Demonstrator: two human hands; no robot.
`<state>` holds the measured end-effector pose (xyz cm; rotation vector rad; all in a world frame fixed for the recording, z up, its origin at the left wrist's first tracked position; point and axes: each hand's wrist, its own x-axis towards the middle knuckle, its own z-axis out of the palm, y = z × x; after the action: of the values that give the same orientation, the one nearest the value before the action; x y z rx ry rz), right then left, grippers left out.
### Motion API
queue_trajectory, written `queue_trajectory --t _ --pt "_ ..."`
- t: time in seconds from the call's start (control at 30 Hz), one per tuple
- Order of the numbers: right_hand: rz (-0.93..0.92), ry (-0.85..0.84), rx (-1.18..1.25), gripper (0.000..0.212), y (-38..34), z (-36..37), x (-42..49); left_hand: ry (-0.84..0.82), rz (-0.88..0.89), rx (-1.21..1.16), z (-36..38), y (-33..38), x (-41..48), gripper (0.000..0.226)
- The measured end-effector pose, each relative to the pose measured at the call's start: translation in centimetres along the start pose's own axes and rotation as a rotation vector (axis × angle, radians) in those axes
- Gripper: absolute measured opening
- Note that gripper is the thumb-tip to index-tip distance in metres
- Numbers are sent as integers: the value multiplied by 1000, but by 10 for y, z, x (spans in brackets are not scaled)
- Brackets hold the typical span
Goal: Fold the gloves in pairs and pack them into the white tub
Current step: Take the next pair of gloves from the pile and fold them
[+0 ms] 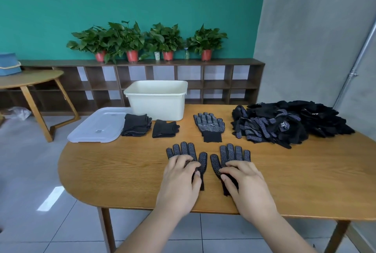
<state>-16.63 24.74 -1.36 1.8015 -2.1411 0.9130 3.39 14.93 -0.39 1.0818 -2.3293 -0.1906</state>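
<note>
Two black dotted gloves lie flat side by side near the table's front edge, fingers pointing away. My left hand [181, 179] rests on the left glove [184, 149], and my right hand [246, 183] rests on the right glove [232, 152]; both hands cover the palms and cuffs. Beyond them lies a stacked glove pair [209, 125]. Two folded bundles [136, 125] [164, 128] sit in front of the white tub [156, 100] at the back of the table. A big pile of loose gloves [284, 122] fills the right side.
A clear plastic lid [95, 128] lies left of the tub, overhanging the wooden table [122, 171]. Behind are a low shelf with potted plants [132, 43] and a second small table [30, 81] at the left.
</note>
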Motion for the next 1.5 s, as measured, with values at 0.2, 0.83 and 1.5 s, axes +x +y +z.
queue_trajectory --t 0.2,0.83,1.5 --pt "23 33 43 20 -1 -4 -1 51 -96 -22 4 -5 4 17" --pt "-103 -90 345 11 -10 -19 0 46 -105 -311 -9 0 -1 22" --pt "-34 -58 437 31 -34 -159 80 -212 17 78 -8 5 3 65"
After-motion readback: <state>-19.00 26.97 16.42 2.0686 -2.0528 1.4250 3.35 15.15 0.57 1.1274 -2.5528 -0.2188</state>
